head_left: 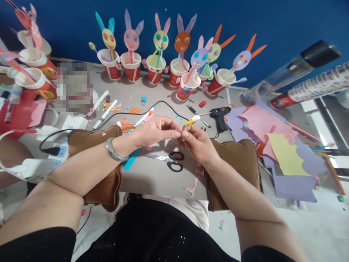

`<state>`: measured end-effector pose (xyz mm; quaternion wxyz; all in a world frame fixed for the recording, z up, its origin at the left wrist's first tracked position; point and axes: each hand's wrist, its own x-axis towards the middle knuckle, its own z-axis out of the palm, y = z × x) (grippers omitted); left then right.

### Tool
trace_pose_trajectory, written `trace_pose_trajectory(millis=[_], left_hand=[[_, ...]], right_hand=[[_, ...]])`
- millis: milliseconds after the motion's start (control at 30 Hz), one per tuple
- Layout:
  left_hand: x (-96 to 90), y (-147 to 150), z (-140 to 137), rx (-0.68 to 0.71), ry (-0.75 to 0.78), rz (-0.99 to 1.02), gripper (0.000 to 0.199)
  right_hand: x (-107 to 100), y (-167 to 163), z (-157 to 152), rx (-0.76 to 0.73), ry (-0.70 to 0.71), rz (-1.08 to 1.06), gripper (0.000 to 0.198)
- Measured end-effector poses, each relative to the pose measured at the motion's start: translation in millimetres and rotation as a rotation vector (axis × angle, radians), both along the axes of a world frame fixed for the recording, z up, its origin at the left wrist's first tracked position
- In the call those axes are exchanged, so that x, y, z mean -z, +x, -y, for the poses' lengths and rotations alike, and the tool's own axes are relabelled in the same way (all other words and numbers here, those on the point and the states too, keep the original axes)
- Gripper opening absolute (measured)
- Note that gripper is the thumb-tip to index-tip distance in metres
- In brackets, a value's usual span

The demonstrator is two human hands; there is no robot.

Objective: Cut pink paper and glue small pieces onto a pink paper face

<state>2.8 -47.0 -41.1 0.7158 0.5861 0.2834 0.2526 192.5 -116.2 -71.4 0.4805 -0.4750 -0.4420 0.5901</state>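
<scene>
My left hand (163,129), below a green bangle (117,149), meets my right hand (200,143) fingertip to fingertip over the middle of the table. Both are closed in a pinch; whatever lies between the fingers is too small or hidden to make out. Black-handled scissors (174,160) lie just below them. Beyond the fingers is a marker with a yellow barrel and white cap (192,120). Another white marker (144,116) rests past my left hand. A blue paper piece (131,159) sits by my left wrist, and pink paper scraps (196,178) lie near my right wrist.
Several paper cups with rabbit faces on straws (156,69) stand along the blue wall. A black glue gun (220,117) lies right, beside stacked coloured paper (286,153). A black cable (117,112) crosses the table from a power strip (61,149). Brown cushions (236,163) flank the table.
</scene>
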Motion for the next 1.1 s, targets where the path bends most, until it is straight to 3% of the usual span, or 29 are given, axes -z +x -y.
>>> trace_pose_trajectory(millis=[400, 500, 800, 1100], left_hand=[[-11.5, -2.7, 3.2, 0.021, 0.072, -0.281, 0.012], [-10.2, -2.3, 1.7, 0.029, 0.088, -0.348, 0.014], [-4.5, -5.2, 0.0, 0.099, 0.1, -0.441, 0.021], [-11.8, -3.8, 3.6, 0.095, 0.003, -0.484, 0.017]], right_hand=[[-2.8, 1.8, 1.5, 0.038, 0.06, 0.049, 0.045], [-6.3, 4.7, 1.6, 0.066, 0.13, 0.07, 0.039], [-9.8, 2.5, 6.7, 0.069, 0.448, 0.414, 0.014], [-9.7, 2.2, 6.9, 0.093, 0.446, 0.489, 0.013]])
